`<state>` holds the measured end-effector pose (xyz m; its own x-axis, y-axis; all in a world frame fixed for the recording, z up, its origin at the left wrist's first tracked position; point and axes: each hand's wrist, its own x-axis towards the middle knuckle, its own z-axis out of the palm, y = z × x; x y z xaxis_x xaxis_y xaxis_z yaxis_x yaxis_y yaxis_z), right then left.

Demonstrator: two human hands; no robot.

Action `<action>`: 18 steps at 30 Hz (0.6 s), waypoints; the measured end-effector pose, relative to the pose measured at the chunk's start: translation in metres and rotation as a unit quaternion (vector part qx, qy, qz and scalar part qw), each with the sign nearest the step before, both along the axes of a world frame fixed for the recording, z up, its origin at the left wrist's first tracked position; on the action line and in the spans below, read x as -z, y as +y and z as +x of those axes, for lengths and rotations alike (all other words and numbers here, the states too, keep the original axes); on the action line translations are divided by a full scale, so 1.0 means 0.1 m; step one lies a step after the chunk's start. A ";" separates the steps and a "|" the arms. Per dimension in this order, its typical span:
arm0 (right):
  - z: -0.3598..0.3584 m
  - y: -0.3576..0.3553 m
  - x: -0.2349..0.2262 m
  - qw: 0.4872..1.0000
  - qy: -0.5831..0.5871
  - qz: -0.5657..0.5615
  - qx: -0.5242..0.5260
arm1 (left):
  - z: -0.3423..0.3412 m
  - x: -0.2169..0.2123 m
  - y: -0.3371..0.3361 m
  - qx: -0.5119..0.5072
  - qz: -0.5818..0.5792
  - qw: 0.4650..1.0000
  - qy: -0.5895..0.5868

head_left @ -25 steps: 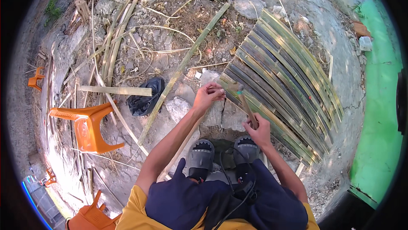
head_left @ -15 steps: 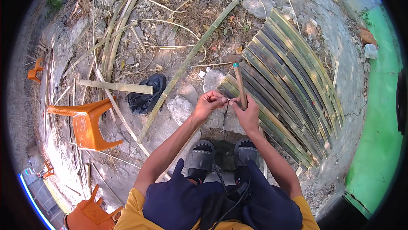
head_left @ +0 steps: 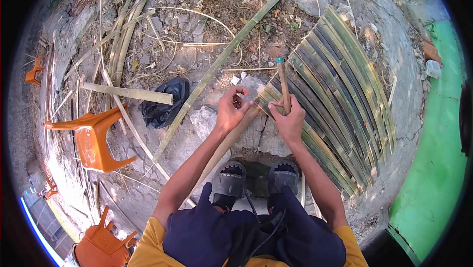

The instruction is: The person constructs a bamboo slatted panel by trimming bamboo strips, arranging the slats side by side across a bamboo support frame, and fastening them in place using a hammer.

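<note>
My right hand (head_left: 289,120) is closed round the wooden handle of a hammer (head_left: 283,79), whose head points away from me. Its thumb and forefinger come close together over the near corner of a panel of split bamboo slats (head_left: 340,104). At the panel's left end my left hand (head_left: 232,110) has its fingers curled and the thumb tip by the slat ends. Whatever it may hold is too small to make out. Under that corner a bamboo pole (head_left: 229,141) runs back toward my feet.
A long green bamboo strip (head_left: 221,72) lies slanting left of my hands, beside a black plastic bag (head_left: 166,103). An orange plastic chair (head_left: 93,139) lies tipped on the left. Flat stones (head_left: 203,123) and loose bamboo strips (head_left: 133,40) cover the ground.
My hands have drawn apart from where they met; the left fingers have lifted and curled at the panel's corner. The pole now shows under the corner. The hammer stays in my right hand.
</note>
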<state>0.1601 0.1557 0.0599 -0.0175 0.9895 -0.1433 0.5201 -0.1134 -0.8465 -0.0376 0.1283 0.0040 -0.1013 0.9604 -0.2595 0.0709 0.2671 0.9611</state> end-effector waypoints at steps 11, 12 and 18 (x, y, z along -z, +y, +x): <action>-0.14 0.08 0.15 0.985 -0.076 0.097 -0.119 | -0.01 0.11 -0.06 0.015 0.133 0.983 0.129; -0.15 0.07 0.16 0.985 -0.076 0.096 -0.120 | 0.00 0.12 -0.07 0.015 0.138 0.982 0.130; -0.11 0.06 0.12 0.983 -0.097 0.088 -0.126 | 0.01 0.18 -0.08 0.052 0.160 0.977 0.134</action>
<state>0.1494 0.1620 0.0483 -0.2548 0.9670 0.0048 0.6666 0.1793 -0.7235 -0.0363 0.1203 -0.0142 -0.0230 0.9967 0.0778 0.3416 -0.0653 0.9376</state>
